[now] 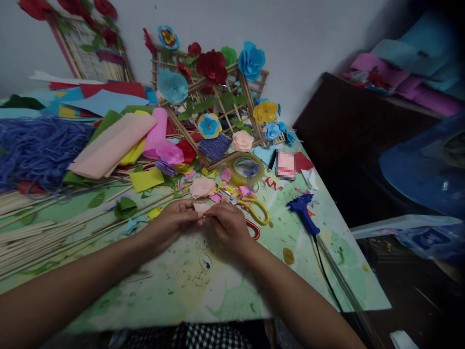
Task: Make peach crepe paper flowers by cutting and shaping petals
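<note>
Between my two hands is a small piece of pale pink paper (201, 208). My left hand (174, 220) pinches its left side with fingers closed. My right hand (229, 224) is closed on the right side, its fingertips meeting the left ones and partly hiding the paper. Just beyond my fingers rests a pale pink paper flower (202, 187). Scissors with yellow handles (259, 209) lie behind my right hand, and a red scissor handle (254, 230) shows beside that wrist. To the right lies a blue glue gun (304, 212) with its cord running toward the table's front edge.
Bamboo lattice frames (218, 97) with paper flowers stand against the wall. A tape roll (244, 169) lies before them. Folded pink paper (114, 143), blue yarn (39, 150) and thin wooden sticks (43, 242) cover the left side. A blue plastic stool or chair (417, 160) is at right.
</note>
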The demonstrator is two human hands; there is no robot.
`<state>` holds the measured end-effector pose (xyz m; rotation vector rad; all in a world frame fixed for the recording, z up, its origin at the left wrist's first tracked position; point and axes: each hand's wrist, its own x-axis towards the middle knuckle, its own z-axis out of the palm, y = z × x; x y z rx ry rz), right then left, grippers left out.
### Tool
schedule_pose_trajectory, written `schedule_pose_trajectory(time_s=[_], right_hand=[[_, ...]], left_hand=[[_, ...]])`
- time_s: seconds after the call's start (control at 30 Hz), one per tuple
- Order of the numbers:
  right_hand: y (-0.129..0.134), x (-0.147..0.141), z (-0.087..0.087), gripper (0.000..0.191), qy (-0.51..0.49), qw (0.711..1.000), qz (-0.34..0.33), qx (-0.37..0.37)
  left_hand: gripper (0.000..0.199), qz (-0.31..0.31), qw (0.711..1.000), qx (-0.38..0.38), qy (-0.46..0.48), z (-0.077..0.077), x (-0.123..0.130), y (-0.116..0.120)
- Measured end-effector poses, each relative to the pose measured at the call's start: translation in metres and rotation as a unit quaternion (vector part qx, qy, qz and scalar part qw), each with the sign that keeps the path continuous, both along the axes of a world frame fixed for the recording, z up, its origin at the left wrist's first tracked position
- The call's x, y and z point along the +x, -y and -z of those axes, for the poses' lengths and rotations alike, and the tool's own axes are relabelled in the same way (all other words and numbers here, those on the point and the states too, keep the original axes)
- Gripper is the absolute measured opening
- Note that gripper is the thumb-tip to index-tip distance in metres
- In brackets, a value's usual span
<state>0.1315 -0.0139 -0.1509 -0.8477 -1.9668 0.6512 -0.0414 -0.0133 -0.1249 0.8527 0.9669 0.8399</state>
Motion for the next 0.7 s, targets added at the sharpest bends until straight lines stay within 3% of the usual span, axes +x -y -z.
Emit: schedule_pose_trajectory(time_s=[0.4, 0.53, 0.7], right_hand=[[0.003, -0.004, -0.003, 0.010, -0.048, 0.997, 0.050, -0.045], [0.002, -0.007, -0.002, 0.007, -0.098, 0.983, 0.036, -0.151], [0.000, -0.012, 0.001, 0.013, -0.210, 0.920, 0.017, -0.330]], left_hand=[[0.019, -0.022, 1.000, -0.010, -0.011, 0.005, 0.001, 0.002], [0.018, -0.022, 1.000, -0.008, -0.018, 0.005, 0.001, 0.002], [0.017, -0.009, 0.999, 0.000, -0.042, 0.001, 0.002, 0.001]])
